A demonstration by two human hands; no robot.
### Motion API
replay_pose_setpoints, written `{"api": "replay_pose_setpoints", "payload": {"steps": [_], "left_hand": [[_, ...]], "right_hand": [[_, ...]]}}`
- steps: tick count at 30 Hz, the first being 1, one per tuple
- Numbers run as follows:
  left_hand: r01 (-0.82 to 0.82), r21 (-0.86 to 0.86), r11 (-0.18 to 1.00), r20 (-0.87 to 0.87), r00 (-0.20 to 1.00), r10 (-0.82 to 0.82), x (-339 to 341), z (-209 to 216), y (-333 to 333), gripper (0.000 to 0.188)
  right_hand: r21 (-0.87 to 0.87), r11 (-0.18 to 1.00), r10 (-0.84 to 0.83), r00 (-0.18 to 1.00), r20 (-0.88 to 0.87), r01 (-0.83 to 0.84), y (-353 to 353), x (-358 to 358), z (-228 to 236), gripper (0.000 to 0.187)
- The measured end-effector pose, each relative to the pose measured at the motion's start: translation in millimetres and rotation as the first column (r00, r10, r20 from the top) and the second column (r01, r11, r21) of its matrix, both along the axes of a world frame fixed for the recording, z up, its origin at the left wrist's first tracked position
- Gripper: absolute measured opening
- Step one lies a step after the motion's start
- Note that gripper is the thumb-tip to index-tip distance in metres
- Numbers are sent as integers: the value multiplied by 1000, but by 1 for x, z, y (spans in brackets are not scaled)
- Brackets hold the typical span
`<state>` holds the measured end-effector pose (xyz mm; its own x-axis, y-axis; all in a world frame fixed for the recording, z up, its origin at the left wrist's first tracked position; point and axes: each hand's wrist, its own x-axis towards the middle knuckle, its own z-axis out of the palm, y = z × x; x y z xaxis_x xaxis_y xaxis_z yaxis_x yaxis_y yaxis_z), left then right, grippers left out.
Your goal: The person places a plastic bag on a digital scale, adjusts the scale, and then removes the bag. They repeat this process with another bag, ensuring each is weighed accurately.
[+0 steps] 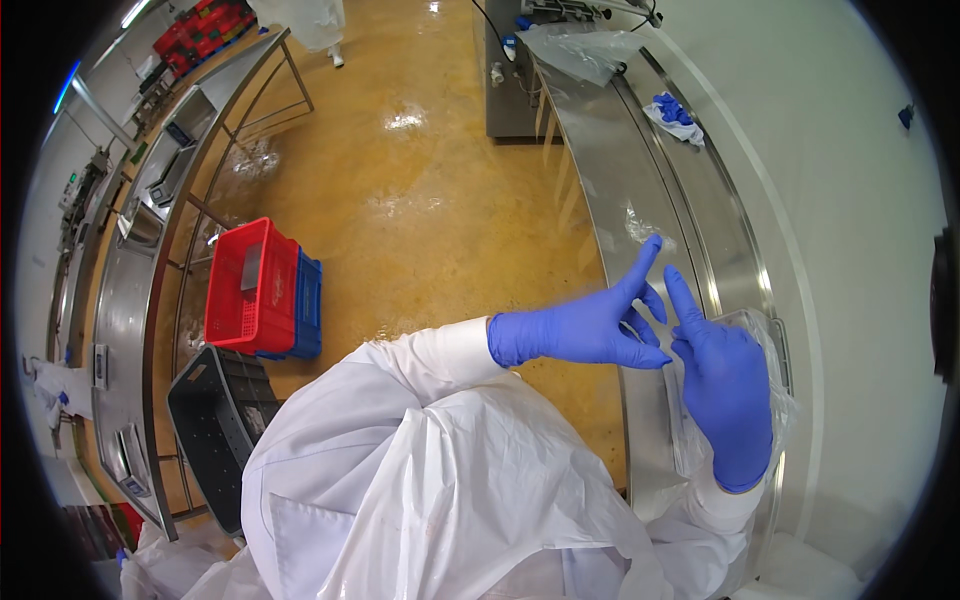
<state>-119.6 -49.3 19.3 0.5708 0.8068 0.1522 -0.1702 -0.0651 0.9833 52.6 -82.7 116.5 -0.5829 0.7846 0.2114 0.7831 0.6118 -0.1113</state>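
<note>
Two blue-gloved hands come close together above a steel bench (625, 170) along the right-hand wall. The left hand (590, 325) spreads its fingers, with nothing visible in them; the right hand (728, 385) extends its index finger toward the far end, and whether its bent fingers grip anything cannot be told. Clear plastic, apparently a bag (692, 435), lies on the near part of the bench, partly hidden beneath the right hand. A snag looks the likeliest trouble: the plastic is thin and loose, so a glove or the white sleeve (440, 360) could catch a fold and drag it toward the bench's left edge. Fingertips this close could also pinch and tear a glove. Farther along, a scrap of clear film (640, 222), almost see-through against the metal, could go unnoticed and cling to a finger. To the left, the yellow-brown floor (430, 240) shines as if wet, a possible slip for anyone stepping back carelessly.
</note>
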Motion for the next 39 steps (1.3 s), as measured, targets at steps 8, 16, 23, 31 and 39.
{"api": "replay_pose_setpoints", "payload": {"steps": [8,16,23,31,39], "left_hand": [[209,100,973,-204,961,-186,-2,-24,8,62],[142,-131,981,-239,956,-170,-22,-28,16,31],[36,-14,999,-277,960,-38,-42,-30,34,30],[-13,-199,980,-254,966,-38,-43,-38,46,24],[15,-100,995,-235,971,-39,-44,-33,46,38]], "right_hand": [[230,963,-63,948,-313,140,-6,12,25,60],[133,897,-266,754,-601,422,-5,30,44,55],[54,879,-351,718,-601,474,13,56,31,50],[-27,868,-380,630,-677,495,29,66,21,44],[-38,846,-389,568,-725,531,30,75,14,41]]}}
